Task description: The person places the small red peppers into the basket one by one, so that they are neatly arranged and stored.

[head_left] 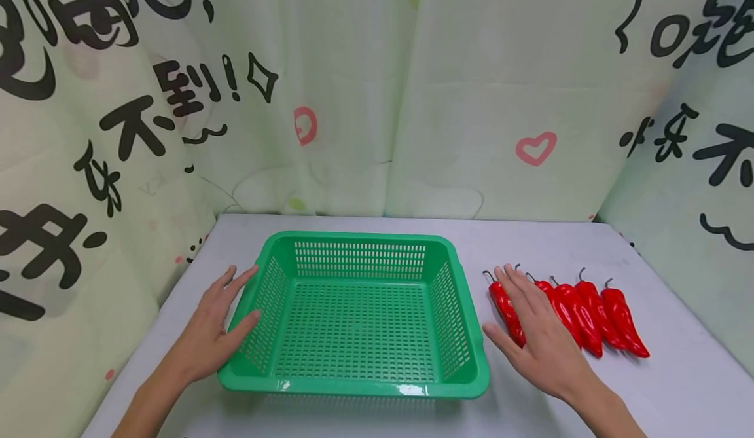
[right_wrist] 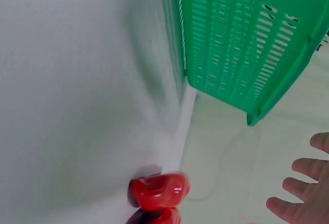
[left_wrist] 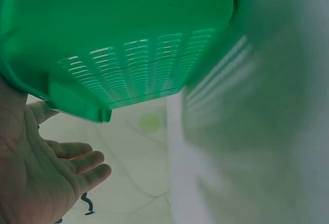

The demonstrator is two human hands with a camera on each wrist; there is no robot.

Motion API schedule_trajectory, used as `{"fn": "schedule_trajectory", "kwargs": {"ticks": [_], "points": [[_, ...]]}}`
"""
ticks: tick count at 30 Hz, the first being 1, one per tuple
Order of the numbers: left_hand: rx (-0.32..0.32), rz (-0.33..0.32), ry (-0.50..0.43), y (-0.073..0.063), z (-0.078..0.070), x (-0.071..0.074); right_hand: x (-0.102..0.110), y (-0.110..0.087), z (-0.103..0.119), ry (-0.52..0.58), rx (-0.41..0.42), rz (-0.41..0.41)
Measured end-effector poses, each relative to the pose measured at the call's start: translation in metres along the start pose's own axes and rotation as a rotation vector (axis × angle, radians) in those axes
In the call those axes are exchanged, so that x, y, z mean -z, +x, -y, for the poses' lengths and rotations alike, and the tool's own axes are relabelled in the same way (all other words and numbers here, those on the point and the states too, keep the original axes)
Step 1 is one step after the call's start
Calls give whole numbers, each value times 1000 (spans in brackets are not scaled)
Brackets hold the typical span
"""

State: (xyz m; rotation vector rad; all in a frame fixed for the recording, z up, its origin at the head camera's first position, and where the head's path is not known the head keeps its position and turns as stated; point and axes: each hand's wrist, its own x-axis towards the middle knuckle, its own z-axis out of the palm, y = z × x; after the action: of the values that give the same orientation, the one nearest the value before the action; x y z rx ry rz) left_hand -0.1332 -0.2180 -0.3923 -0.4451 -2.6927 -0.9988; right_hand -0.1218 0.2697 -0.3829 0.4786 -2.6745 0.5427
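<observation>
A green slotted plastic basket point(head_left: 353, 389) stands on the table, its inside bare. At its left side is my left hand point(head_left: 212, 330), fingers spread and the thumb reaching over the rim. In the left wrist view the palm of this hand point(left_wrist: 36, 167) faces up beside the basket's outer wall point(left_wrist: 118, 8), fingers loosely extended. My right hand point(head_left: 544, 346) hovers between the basket's right side and several red chili peppers point(head_left: 627, 323), partly hiding them. Its fingers are straight and hold nothing, with the thumb by the basket's rim. The peppers lie side by side, stems pointing away.
A white table point(head_left: 665, 385) carries the basket and the peppers. Pale green curtains point(head_left: 459, 97) with black lettering and pink hearts hang behind it and at both sides.
</observation>
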Motion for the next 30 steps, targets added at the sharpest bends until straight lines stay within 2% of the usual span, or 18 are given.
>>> {"fn": "schedule_trajectory", "kwargs": {"ticks": [5,14,21,30], "points": [[4,8,-21,3,4,-3,-3,2,-11,37,-43,3],[74,39,-39,5,9,-5,-10,6,-30,94,-112,46],[117,76,-126,6,12,-6,-14,12,-37,106,-169,121],[235,165,-268,9,13,-7,-19,14,-45,66,-196,204]]}}
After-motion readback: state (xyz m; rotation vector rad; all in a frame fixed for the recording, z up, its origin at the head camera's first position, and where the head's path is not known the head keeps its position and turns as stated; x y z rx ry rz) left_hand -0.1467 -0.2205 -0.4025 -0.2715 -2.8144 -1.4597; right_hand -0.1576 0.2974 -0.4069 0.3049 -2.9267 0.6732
